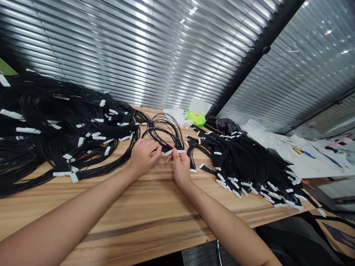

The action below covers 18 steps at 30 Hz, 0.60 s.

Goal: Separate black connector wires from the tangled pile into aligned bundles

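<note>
A loose coil of thin black cables (166,129) with white connectors at its ends lies on the wooden table in front of me. My right hand (181,168) pinches a white connector (181,151) of this coil between thumb and fingers. Another white connector (168,152) sits just left of the thumb. Close beside it is my left hand (144,156), its fingers curled and drawn together. Whatever is between those fingertips is hidden from view.
A large heap of black cables (55,107) with white connectors covers the table's left side. A second cable pile (244,159) lies to the right. Behind stand a green tissue pack (196,117) and window blinds (166,48). Blue-handled pliers (307,154) rest on a white surface at far right.
</note>
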Each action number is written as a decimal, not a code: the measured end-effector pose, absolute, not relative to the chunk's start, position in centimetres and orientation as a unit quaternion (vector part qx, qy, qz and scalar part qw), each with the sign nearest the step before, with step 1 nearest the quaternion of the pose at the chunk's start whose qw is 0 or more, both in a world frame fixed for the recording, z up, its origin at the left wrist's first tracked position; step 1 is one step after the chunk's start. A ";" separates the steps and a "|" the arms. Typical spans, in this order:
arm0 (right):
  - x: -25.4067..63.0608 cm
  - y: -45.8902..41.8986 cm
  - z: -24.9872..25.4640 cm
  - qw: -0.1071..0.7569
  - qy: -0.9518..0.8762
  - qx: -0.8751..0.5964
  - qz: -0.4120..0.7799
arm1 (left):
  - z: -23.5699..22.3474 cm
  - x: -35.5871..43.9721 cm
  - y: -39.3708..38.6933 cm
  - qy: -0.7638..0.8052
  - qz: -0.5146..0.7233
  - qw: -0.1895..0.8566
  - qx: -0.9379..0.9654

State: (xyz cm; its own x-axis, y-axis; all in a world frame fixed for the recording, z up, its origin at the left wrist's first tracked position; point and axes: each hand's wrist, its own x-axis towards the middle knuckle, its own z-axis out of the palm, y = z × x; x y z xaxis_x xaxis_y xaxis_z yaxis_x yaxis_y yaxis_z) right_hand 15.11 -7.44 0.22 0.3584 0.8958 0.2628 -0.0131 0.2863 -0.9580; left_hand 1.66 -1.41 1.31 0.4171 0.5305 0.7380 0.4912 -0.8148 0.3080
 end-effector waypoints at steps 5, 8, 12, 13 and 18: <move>14.9 -7.6 0.3 0.648 -0.460 -0.496 0.350 | 1.3 1.7 -1.4 0.315 0.469 0.009 0.825; 14.9 -7.6 0.2 0.645 -0.461 -0.499 0.350 | 1.3 1.6 -1.3 0.308 0.470 0.003 0.827; 14.9 -7.5 0.0 0.652 -0.444 -0.486 0.375 | 1.4 1.4 -1.1 0.282 0.471 0.006 0.836; 14.8 -7.5 0.0 0.653 -0.439 -0.482 0.385 | 1.3 1.4 -1.1 0.277 0.473 0.010 0.836; 14.7 -7.7 0.0 0.654 -0.424 -0.480 0.402 | 1.2 1.3 -1.0 0.278 0.468 0.019 0.839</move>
State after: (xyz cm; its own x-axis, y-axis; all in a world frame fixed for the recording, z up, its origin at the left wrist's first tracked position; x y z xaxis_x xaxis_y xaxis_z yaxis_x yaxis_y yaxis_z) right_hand 14.68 -7.65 0.03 0.3160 0.9337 0.1683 -0.1187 0.2149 -0.9694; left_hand 1.33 -1.04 1.18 0.4085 0.4837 0.7740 0.4479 -0.8451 0.2917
